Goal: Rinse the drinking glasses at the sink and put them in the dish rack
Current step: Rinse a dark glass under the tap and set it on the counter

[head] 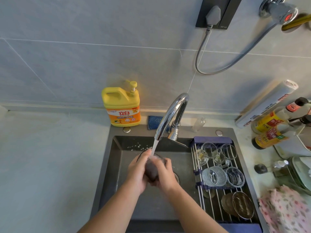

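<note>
A dark smoky drinking glass [151, 169] lies tilted between both hands over the dark sink [114, 165], under the water stream from the chrome faucet [170, 115]. My left hand [137, 172] grips the glass from the left, fingers reaching its rim. My right hand [165, 174] grips it from the right and below. The motion blurs the glass. The dish rack [212, 209] spans the sink's right side and holds several clear glasses [213, 175] and a brownish glass [242, 205] at the front.
A yellow detergent bottle [122, 106] and a blue sponge [154, 122] stand behind the sink. Sauce bottles [269, 130], a foil roll [267, 105] and plates [301, 170] crowd the right counter. A floral cloth [286, 211] lies at the right edge. The grey counter [50, 157] stretches left.
</note>
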